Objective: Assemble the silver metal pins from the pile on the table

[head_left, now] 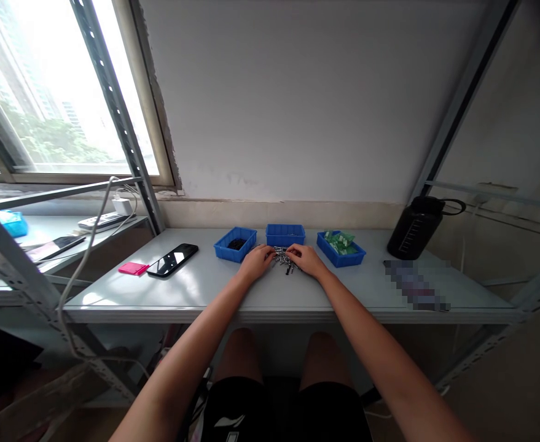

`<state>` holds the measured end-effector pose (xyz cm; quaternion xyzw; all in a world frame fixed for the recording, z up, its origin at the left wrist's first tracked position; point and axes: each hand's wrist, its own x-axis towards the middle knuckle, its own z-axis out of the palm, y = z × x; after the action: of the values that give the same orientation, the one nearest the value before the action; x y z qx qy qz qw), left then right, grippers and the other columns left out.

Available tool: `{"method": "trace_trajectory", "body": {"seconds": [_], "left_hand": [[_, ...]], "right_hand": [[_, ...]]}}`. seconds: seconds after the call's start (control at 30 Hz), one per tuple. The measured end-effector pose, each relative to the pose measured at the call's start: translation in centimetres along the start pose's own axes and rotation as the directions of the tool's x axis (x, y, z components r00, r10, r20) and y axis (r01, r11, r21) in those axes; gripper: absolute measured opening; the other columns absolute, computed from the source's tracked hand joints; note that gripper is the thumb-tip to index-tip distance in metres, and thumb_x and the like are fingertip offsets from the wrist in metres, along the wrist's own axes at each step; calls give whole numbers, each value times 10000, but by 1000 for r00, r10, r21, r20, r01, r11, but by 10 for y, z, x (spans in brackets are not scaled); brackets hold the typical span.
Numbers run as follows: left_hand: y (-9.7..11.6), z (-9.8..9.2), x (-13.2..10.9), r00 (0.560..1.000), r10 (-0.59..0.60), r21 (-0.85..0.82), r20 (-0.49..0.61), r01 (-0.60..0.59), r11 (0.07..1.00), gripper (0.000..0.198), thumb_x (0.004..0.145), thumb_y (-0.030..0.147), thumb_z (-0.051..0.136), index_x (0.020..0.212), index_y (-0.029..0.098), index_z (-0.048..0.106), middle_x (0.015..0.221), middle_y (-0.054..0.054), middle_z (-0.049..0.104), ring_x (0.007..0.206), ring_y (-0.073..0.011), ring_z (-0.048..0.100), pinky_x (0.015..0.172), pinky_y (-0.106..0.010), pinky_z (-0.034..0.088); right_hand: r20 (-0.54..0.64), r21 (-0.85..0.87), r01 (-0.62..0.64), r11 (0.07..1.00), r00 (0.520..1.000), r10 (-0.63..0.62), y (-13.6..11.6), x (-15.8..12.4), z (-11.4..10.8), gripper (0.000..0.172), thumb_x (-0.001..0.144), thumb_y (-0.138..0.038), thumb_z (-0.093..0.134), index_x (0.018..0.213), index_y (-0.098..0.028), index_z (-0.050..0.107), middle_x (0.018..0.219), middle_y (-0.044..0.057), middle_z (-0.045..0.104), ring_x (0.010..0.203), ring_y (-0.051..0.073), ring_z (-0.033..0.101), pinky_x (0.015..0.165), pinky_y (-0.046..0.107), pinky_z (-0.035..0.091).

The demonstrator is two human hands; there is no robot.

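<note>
A small heap of metal screws (284, 258) lies on the grey table (214, 288) in front of the middle blue bin (285, 234). My left hand (257, 261) rests at the heap's left edge, fingers curled onto the screws. My right hand (307, 259) sits at the heap's right edge, fingers bent down among them. Whether either hand pinches a screw is too small to tell. The left blue bin (235, 244) holds dark parts. The right blue bin (341, 248) holds green circuit boards.
A black phone (172, 259) and a pink pad (133, 268) lie on the table's left. A black water jug (414, 228) stands at the right rear. A side shelf at left carries a power strip (104, 221), another phone and a blue tray (11, 223). Metal rack posts flank the table.
</note>
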<state>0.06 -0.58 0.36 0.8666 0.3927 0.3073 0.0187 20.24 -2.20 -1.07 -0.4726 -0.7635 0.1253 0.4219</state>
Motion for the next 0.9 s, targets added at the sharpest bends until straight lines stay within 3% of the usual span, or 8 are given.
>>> {"method": "trace_trajectory", "body": {"seconds": [0.4, 0.7, 0.9], "left_hand": [[-1, 2, 1, 998, 42, -26, -37, -43, 999, 271, 934, 336, 406, 998, 194, 628, 954, -61, 631, 896, -195, 592, 787, -281, 458], [-9, 9, 2, 992, 80, -20, 97, -79, 997, 153, 853, 243, 525, 857, 196, 671, 873, -41, 652, 796, -177, 599, 727, -258, 457], [-6, 8, 1, 994, 63, -16, 87, -62, 998, 164, 855, 244, 513, 862, 190, 667, 876, -46, 649, 786, -179, 600, 716, -261, 459]], "right_hand": [[72, -64, 33, 997, 997, -29, -3, -2, -1, 181, 831, -302, 512, 841, -210, 668, 750, 18, 674, 655, 145, 567, 618, 237, 376], [0, -47, 27, 999, 1000, -27, -6, -2, 0, 238, 859, -341, 470, 887, -198, 659, 774, 21, 686, 675, 150, 590, 630, 237, 402], [-16, -56, 40, 998, 999, -41, -10, -1, 1, 244, 864, -343, 464, 905, -200, 658, 769, 18, 683, 667, 144, 593, 620, 228, 407]]}}
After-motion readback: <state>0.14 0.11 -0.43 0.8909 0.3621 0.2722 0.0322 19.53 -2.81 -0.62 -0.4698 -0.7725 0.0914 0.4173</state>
